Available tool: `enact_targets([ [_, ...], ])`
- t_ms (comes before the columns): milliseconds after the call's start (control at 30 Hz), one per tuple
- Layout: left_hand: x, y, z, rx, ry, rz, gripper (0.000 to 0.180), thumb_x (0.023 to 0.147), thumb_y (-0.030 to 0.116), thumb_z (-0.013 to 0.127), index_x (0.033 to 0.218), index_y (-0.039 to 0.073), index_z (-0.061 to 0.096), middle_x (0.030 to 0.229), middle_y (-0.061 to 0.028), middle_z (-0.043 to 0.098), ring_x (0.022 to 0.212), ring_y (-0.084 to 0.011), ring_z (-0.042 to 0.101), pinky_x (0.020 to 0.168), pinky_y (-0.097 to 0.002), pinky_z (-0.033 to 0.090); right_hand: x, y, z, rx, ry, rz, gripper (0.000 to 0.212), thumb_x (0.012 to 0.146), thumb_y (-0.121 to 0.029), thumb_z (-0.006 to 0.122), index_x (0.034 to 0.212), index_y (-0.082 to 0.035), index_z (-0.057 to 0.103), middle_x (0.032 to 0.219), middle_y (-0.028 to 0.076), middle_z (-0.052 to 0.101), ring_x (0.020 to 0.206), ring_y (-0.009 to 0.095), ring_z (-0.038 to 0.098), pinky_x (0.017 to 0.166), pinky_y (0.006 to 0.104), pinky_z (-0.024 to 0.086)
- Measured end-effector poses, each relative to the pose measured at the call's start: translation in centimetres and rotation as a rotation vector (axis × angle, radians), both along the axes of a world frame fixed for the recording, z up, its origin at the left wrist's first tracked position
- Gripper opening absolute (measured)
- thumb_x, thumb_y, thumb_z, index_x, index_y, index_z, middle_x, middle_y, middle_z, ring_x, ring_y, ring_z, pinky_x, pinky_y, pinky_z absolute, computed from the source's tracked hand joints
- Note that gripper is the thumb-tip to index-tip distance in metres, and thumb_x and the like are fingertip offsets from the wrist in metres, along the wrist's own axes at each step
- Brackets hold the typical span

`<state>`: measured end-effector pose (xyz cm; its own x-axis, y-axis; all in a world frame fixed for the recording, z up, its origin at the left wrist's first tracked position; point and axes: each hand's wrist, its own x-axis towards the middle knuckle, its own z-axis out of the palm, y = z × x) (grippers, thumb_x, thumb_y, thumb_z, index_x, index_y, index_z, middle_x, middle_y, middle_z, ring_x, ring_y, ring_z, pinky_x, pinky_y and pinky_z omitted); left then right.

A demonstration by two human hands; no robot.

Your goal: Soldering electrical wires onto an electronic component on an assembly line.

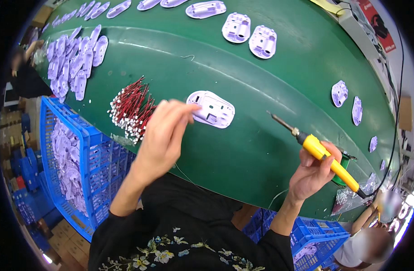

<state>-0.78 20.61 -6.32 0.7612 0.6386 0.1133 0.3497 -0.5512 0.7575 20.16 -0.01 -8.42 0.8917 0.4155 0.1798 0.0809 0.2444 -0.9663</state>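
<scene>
A lilac-white plastic shell [221,105], oval with moulded ribs and slots, lies on the green table in front of me. My left hand [164,131] reaches over its left end, the index fingertip at the shell's edge and the thumb drawn in close below. Whatever those fingers pinch, if anything, is too small to make out. In my right hand [313,174] is a yellow-handled soldering iron [322,151], its metal tip pointing up and left, apart from the shell. Just beyond my left hand sits a heap of red wires with white connectors [134,108].
Many similar shells [76,58] are piled at the far left; others line the far edge, including two shells [236,28] side by side. Blue crates [87,171] of parts stand below left and right. The iron's black cable [399,113] runs up the right. Other people sit at both sides.
</scene>
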Motion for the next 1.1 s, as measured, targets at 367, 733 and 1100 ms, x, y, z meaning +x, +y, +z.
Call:
enact_targets([
  [367, 0.5, -7.3, 0.5, -1.206, -0.473, 0.087, 0.008, 0.100, 0.007, 0.052, 0.105, 0.001, 0.051, 0.075, -0.0033, 0.063, 0.059, -0.0018, 0.046, 0.053, -0.0186, 0.038, -5.6, 4.4, 2.4, -0.059, 0.072, 0.587, 0.042, 0.075, 0.006, 0.077, 0.111, 0.001, 0.057, 0.106, 0.015, 0.062, 0.086, 0.019, 0.064, 0.073, 0.0283, 0.052],
  [733, -1.9, -5.6, -0.5, -1.085, -0.461, -0.056, 0.014, 0.100, 0.013, 0.054, 0.106, 0.003, 0.046, 0.083, -0.0065, 0.070, 0.056, -0.0022, 0.045, 0.050, -0.0186, 0.036, -7.1, 6.4, 2.5, -0.185, 0.121, 0.533, 0.039, 0.074, 0.012, 0.075, 0.107, -0.001, 0.059, 0.105, 0.010, 0.059, 0.085, 0.016, 0.063, 0.076, 0.0288, 0.052],
  [1100, -5.9, -3.6, -0.9, -0.721, -0.316, 0.069, 0.007, 0.089, -0.003, 0.063, 0.096, -0.003, 0.065, 0.073, -0.0047, 0.068, 0.056, -0.0031, 0.059, 0.046, -0.0174, 0.040, -6.8, 7.7, 2.7, -0.208, -0.025, 0.449, 0.038, 0.074, 0.011, 0.076, 0.105, 0.000, 0.056, 0.102, 0.009, 0.057, 0.086, 0.018, 0.064, 0.076, 0.0285, 0.054],
])
